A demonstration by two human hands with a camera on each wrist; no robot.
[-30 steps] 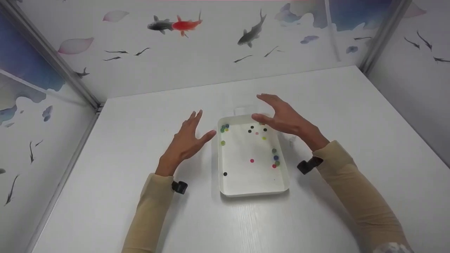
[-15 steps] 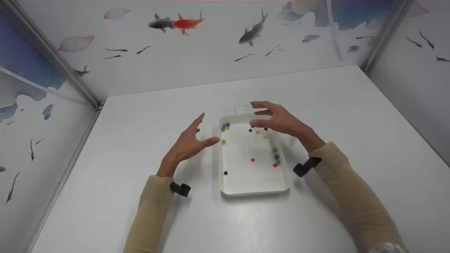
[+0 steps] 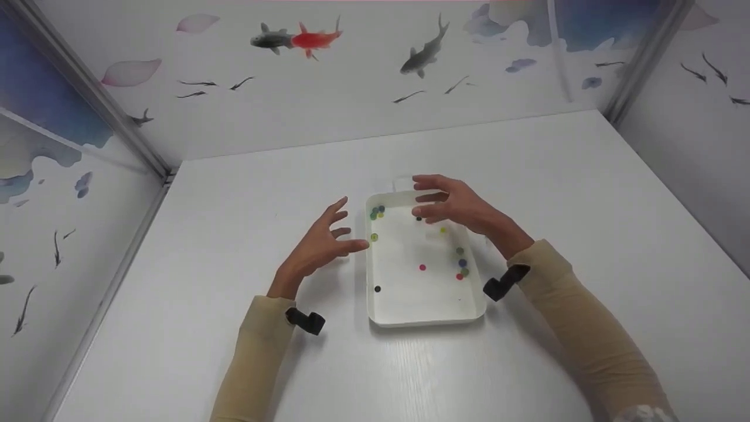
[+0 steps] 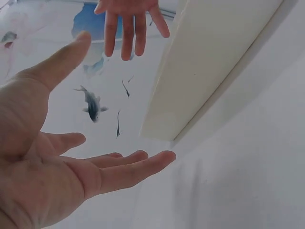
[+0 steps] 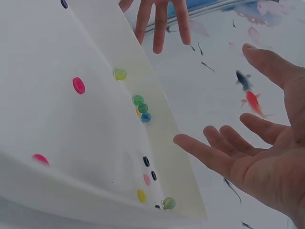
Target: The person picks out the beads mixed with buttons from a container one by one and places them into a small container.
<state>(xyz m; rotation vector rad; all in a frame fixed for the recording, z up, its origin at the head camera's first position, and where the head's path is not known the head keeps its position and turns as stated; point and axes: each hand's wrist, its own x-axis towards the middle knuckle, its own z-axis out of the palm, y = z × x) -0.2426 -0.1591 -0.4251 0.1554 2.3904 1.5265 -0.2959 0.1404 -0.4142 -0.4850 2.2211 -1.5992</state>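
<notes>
White tray [image 3: 410, 300] stands between the worktop's [image 3: 562, 176] left and right edges; marbles [image 5: 143, 108] clustered near its far-left corner. Left hand [image 3: 313, 247], fingers spread, beside its left edge; right hand [image 3: 460, 205], likewise spread, at its far-right corner.

1. Low room runs over the bare white tabletop [image 3: 422, 372] on the near side of the shallow white rectangular tray [image 3: 426, 322].
2. Above the tray's middle, a gap between the hands lets a hand down; one flat round pink button [image 3: 422, 267] lies below.
3. The spread left hand [image 3: 319, 245] bars the tray's left side, thumb at the rim.
4. The right hand [image 3: 460, 203] blocks the tray's far right corner.
5. Shiny green and blue see-through balls [image 3: 374, 216] crowd the tray's far left corner.
6. Well beyond the tray, an upright fish-printed white panel [image 3: 345, 102] stops passage.
</notes>
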